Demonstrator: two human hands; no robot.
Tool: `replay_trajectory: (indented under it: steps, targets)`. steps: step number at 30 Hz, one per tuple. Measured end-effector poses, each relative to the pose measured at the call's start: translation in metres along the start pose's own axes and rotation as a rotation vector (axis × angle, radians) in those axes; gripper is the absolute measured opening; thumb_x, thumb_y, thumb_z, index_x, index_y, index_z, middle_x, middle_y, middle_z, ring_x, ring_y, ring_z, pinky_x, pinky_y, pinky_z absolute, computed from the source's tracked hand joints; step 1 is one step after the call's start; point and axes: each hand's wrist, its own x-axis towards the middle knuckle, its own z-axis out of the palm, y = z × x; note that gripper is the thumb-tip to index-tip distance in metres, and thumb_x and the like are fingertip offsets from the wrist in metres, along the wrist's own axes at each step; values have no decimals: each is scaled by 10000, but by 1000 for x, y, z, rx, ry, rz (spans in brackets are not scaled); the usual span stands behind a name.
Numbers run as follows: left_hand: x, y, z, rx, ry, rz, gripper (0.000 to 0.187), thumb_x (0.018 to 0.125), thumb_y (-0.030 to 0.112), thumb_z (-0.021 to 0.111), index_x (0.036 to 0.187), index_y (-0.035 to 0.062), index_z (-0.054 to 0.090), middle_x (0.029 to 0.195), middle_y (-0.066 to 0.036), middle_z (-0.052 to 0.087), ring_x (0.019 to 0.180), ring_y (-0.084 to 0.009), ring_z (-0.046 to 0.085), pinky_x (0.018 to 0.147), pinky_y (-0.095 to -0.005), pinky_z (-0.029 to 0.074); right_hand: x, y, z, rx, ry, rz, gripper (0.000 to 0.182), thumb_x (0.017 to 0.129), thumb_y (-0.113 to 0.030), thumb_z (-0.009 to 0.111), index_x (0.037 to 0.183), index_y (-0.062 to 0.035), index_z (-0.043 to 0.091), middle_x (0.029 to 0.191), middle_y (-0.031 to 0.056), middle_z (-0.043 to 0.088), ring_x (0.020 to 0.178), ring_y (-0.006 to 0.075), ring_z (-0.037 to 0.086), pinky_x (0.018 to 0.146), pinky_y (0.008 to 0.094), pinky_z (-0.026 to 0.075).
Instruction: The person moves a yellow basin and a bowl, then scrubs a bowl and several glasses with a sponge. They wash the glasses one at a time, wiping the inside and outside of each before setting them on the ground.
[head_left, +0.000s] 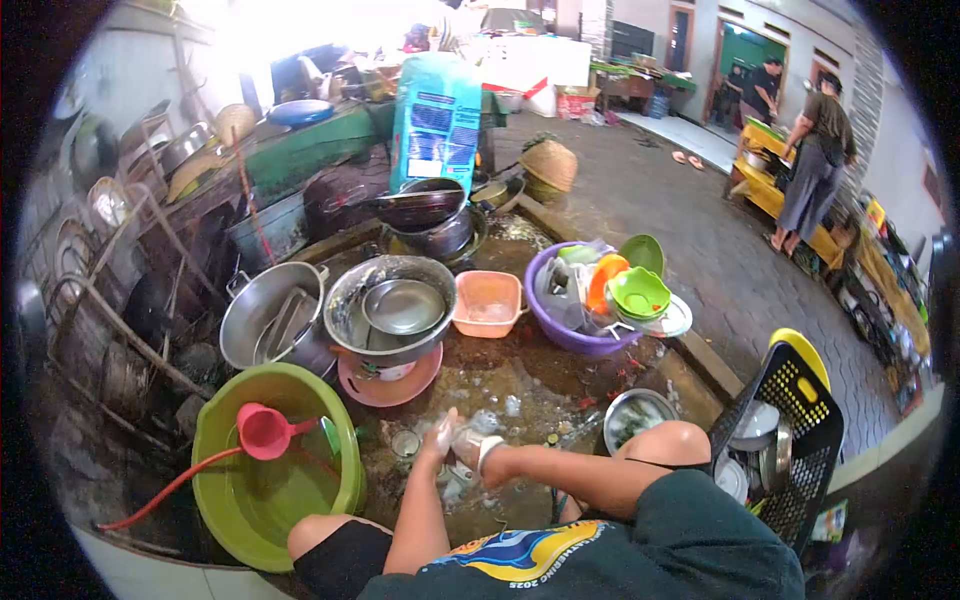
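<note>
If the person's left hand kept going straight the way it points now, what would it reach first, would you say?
The left hand points up and away over the wet floor. Probably the pink plate under the big steel basin comes first, though depth is hard to judge.

green tub (225, 500): near left
purple basin (560, 335): far right
black crate (800, 420): near right
steel pot (265, 320): far left

What the soapy hands (462, 445) hold is too small to tell; their fingers are blurred by foam.
</note>
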Motion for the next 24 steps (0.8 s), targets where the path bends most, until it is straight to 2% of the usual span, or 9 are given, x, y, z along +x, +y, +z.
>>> replay_trajectory:
  steps: [3, 6, 9, 11, 13, 14, 17, 23, 24]
  targets:
    - [-25, 47, -16, -634, -411, 139, 609, 788, 575, 374, 1045, 39, 507, 1020, -91, 520, 951, -183, 481, 848, -335, 384, -17, -41, -75, 972, -79, 269, 546, 655, -102, 598, 1156, -27, 395, 1155, 128, 445, 1022, 206, 463, 837, 312, 398]
    - [-40, 61, -3, -831, -317, 389, 362, 800, 403, 512, 939, 70, 541, 950, -43, 551, 842, -139, 532, 751, -276, 432, -19, -12, -66, 2095, 47, 223, 263, 777, -121, 532, 1038, -88, 507, 914, 18, 540, 797, 112, 520, 700, 255, 429]
    - [-21, 42, -2, -441, -84, 396, 191, 777, 233, 573, 869, 69, 542, 879, -34, 570, 789, -123, 547, 705, -252, 445, -25, -25, -46, 1701, 160, 233, 290, 778, -127, 525, 1059, -69, 483, 1015, 34, 532, 863, 121, 521, 727, 263, 428]
    - [-13, 31, -7, -523, -364, 219, 110, 749, 104, 575, 847, 60, 552, 812, -22, 579, 761, -118, 550, 688, -254, 449, -20, 8, -12, 1105, -76, 303, 461, 688, -109, 583, 1116, -41, 423, 1080, 71, 511, 932, 162, 508, 770, 282, 415]
    - [-21, 21, 4, -414, -349, 201, 86, 744, 100, 568, 824, 68, 566, 786, -24, 584, 731, -128, 554, 671, -262, 457, -33, -60, -57, -250, -176, 37, 656, 637, -232, 626, 1194, -21, 352, 1188, 152, 422, 1084, 242, 427, 938, 304, 312]
    - [-24, 11, 12, -525, -277, 45, 112, 757, 137, 546, 845, 70, 569, 797, -31, 588, 729, -138, 561, 660, -272, 461, -25, -3, 0, -403, 138, -160, 615, 588, -308, 637, 1083, 13, 465, 1059, 210, 508, 974, 271, 509, 830, 331, 400]
    - [-35, 7, 32, -724, -275, -386, 364, 819, 310, 362, 968, 38, 552, 886, -106, 599, 754, -238, 590, 650, -365, 489, -21, -41, -85, -120, -298, 240, 423, 599, -314, 641, 839, 30, 583, 849, 207, 590, 768, 269, 585, 664, 362, 450]
    - [-47, 19, 42, -895, -614, -250, 344, 825, 288, 361, 997, 46, 534, 966, -108, 581, 859, -254, 582, 667, -432, 499, -14, 39, -71, 99, 201, 746, 185, 605, -243, 592, 667, -72, 623, 609, 147, 575, 580, 266, 577, 559, 346, 446]
    - [-62, 42, 46, -1009, -628, -215, 356, 831, 290, 349, 1040, 51, 508, 975, -111, 577, 864, -261, 580, 670, -436, 498, -15, 51, -61, 304, 564, 703, 189, 632, -249, 580, 645, -65, 620, 597, 144, 574, 578, 272, 574, 544, 354, 443]
